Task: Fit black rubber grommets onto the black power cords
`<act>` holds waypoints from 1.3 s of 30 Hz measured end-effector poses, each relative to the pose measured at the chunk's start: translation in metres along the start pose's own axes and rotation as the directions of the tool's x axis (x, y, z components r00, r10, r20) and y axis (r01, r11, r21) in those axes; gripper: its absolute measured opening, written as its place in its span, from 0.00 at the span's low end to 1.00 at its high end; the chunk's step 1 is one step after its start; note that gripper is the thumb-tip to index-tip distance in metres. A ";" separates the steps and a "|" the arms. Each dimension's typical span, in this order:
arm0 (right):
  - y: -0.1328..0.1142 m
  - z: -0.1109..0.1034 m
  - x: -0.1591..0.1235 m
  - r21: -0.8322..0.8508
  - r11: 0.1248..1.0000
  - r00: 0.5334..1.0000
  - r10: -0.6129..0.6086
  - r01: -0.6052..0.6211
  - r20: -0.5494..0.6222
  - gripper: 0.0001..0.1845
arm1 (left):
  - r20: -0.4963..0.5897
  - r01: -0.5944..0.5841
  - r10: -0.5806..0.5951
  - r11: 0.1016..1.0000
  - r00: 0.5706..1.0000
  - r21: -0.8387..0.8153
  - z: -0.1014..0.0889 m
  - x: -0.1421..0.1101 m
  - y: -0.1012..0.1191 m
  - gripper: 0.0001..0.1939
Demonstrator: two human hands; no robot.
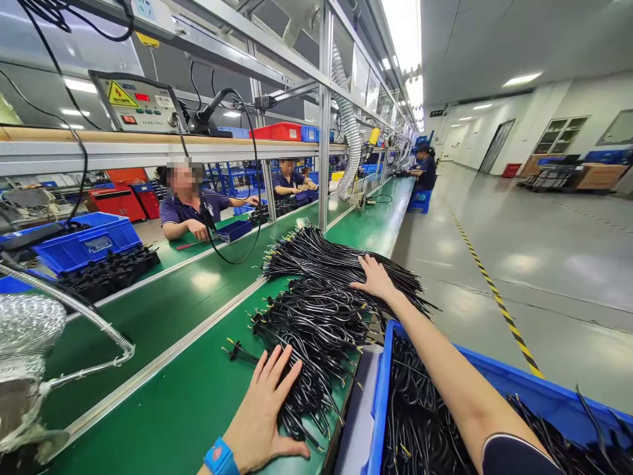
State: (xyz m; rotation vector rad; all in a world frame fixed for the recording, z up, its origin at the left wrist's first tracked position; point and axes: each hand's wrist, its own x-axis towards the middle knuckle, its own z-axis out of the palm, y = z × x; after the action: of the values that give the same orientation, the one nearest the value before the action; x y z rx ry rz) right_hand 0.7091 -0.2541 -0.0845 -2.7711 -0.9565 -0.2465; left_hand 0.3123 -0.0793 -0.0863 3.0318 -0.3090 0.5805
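Note:
Black cables [316, 310] with bare coloured wire ends lie in a looped, tangled pile on the green work surface [163, 396]. Beyond them a bundle of straighter black cables [321, 254] spreads across the bench toward its right edge. My left hand [270, 402], a blue band on its wrist, rests with spread fingers at the near left side of the looped pile. Over the right part of the straight bundle lies my right hand [376, 280], fingers apart and palm down. Neither hand grips a cable.
A blue crate [378, 402] of black cables stands at the bench's right edge, under my right arm. Foil ducting [30, 330] and a metal arm are at left. A hanging black cord [257, 191] loops above the bench. Co-workers [190, 204] sit across the line.

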 end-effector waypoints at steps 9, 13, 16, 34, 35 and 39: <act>0.003 0.023 0.026 -0.139 0.990 0.984 0.038 -0.014 0.173 0.62 | -0.014 -0.030 0.032 0.992 0.999 0.120 0.000 0.002 0.000 0.58; -0.003 0.029 0.030 -0.163 0.985 0.989 0.074 -0.053 0.125 0.63 | -0.001 -0.028 0.028 0.988 1.000 0.152 0.005 -0.002 -0.003 0.53; -0.003 0.030 0.029 -0.144 0.989 0.996 0.043 -0.032 0.077 0.60 | -0.052 -0.077 0.088 0.979 0.995 0.188 -0.001 0.005 -0.008 0.47; 0.021 0.032 0.047 -0.006 0.999 0.998 -0.039 0.039 -0.050 0.49 | 0.024 -0.259 0.258 0.964 0.966 0.057 0.015 0.057 -0.026 0.36; 0.024 0.032 0.049 -0.005 0.999 0.998 -0.046 0.046 -0.048 0.49 | 0.026 -0.255 0.253 0.965 0.967 0.057 0.018 0.061 -0.026 0.35; 0.036 0.037 0.060 -0.006 0.997 0.996 -0.073 0.073 -0.054 0.47 | 0.046 -0.211 0.210 0.977 0.977 0.032 0.032 0.086 -0.031 0.35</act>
State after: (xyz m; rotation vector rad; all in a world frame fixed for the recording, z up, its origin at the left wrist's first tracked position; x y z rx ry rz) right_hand 0.7819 -0.2376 -0.1115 -2.7217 -1.0462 -0.3334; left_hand 0.4086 -0.0678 -0.0846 3.0712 -0.6349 0.5387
